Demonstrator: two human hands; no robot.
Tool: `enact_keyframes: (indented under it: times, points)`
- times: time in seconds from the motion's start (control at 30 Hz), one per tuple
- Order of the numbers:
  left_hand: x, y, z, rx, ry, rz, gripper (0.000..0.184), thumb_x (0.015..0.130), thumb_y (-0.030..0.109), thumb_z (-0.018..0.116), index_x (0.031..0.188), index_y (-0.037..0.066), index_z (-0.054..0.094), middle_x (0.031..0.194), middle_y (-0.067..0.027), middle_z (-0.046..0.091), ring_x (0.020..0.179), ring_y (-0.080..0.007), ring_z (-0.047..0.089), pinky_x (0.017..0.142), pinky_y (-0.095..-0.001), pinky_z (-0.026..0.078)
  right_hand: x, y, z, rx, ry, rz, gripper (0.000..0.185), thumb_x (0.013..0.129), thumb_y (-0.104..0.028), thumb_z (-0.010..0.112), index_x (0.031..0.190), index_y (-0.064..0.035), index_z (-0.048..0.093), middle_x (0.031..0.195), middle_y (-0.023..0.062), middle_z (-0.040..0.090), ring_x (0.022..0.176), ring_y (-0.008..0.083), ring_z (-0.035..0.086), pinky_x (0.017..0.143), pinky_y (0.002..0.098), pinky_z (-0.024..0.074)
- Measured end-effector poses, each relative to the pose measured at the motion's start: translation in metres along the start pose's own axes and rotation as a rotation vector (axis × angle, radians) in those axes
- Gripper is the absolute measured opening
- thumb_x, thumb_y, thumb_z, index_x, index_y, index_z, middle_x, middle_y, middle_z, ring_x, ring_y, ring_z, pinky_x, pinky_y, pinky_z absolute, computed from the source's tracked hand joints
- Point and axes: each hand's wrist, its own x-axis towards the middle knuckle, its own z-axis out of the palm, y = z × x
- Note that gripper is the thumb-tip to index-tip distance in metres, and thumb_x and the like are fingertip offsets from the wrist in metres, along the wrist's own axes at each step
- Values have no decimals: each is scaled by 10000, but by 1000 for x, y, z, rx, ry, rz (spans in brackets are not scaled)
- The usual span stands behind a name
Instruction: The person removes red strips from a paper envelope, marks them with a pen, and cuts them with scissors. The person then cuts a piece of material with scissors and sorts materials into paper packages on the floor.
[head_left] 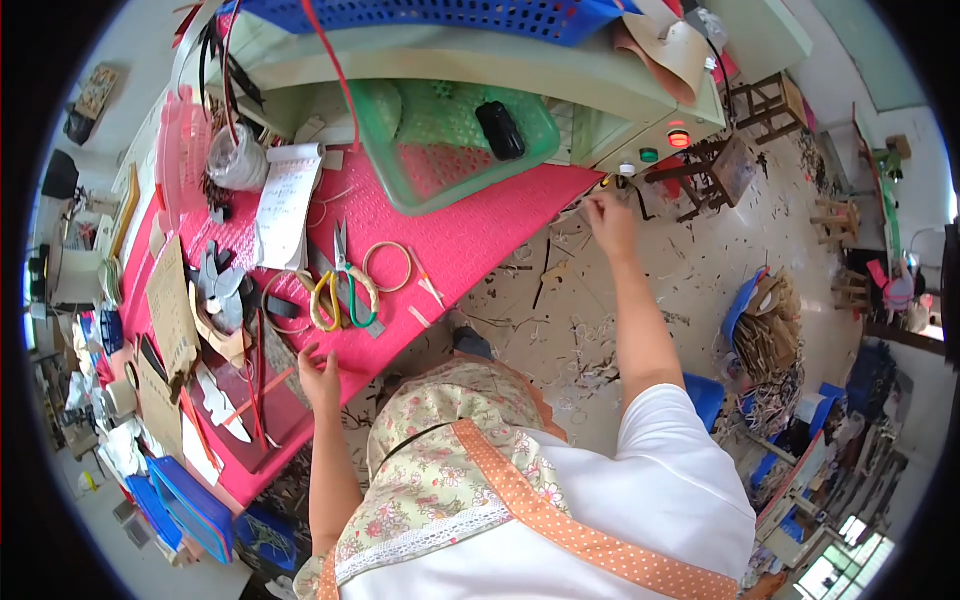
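Observation:
My left hand [319, 381] is at the near edge of the pink-covered table [459, 248], fingers apart, with nothing visible in it. Close to it lie red strips [256, 395] and white and grey cut pieces [222, 405]. Further up are yellow-handled scissors [326, 303] and green-handled scissors [361, 296], beside a tan ring [387, 267]. My right hand [612, 228] reaches to the table's right corner, below the lit buttons of a pale machine. Its fingers are drawn together; whatever they pinch is too small to make out.
A green basket [455, 190] holding a dark object [500, 131] sits under the machine body [480, 60]. An open notepad [288, 205] lies left of it. Wooden stools [770, 108] and a sack of scraps [768, 325] stand on the littered floor.

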Motion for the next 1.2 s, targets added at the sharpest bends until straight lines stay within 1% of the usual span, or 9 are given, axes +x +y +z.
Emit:
enact_keyframes:
  times: [0.37,0.5,0.67,0.9,1.0,1.03,1.1,1.17,1.2]
  points:
    - [-5,-36,-1,-56,22,-17,322,821,81,683,1112,41,553,799,-49,617,654,-107,562,602,-244,460,7,-16,-20,-80,79,-16,146,876,-196,592,933,-62,588,721,120,653,684,309,648,598,397,494]
    - [-2,-47,2,-136,-5,-10,333,829,76,674,1132,26,546,844,-28,578,716,-97,531,636,-250,459,6,-34,-5,-341,-252,223,195,899,-231,512,1009,-69,513,903,211,638,765,354,640,625,462,509]
    - [1,-43,-4,-180,-20,-6,331,831,47,661,1128,29,516,838,-19,546,700,-87,500,632,-223,438,12,-43,0,-351,42,-27,232,867,-260,570,991,-70,519,1007,212,580,833,349,626,671,471,510]
    - [-14,-13,-25,-106,332,187,313,827,151,708,992,28,472,881,-26,479,748,-124,482,656,-247,416,16,-109,-86,-26,265,-149,136,886,-177,588,921,-48,560,806,147,642,722,345,626,610,400,490]
    - [-53,79,-17,-125,242,315,368,844,121,682,1151,22,505,1000,-62,545,871,-137,526,720,-250,442,2,-177,-115,345,133,-124,89,923,-126,542,940,-39,529,791,128,662,703,292,649,607,348,495]
    - [-67,107,-13,-194,105,291,437,838,128,678,1223,17,502,1096,-119,568,959,-203,553,817,-303,458,-7,-198,-111,492,-2,-145,79,934,-113,525,952,-37,511,785,119,661,689,252,651,602,327,493]
    - [-93,156,-13,127,-29,578,553,769,129,703,1267,16,492,1196,-164,556,1079,-333,532,942,-412,410,-34,-252,-100,697,-305,-186,79,954,-107,501,969,-30,486,769,101,659,676,179,647,599,294,493]
    - [-98,186,-22,285,-193,786,572,778,205,678,1285,42,470,1163,-183,552,1066,-369,511,937,-469,371,-60,-298,-78,857,-526,-183,111,971,-133,489,978,-23,480,777,89,658,674,138,635,590,262,488]
    - [-102,189,-25,227,-232,758,449,805,194,646,1201,40,502,1011,-185,597,957,-378,549,835,-463,415,-70,-316,-65,956,-587,-148,131,978,-153,484,983,-22,482,794,86,660,671,130,628,580,242,483]
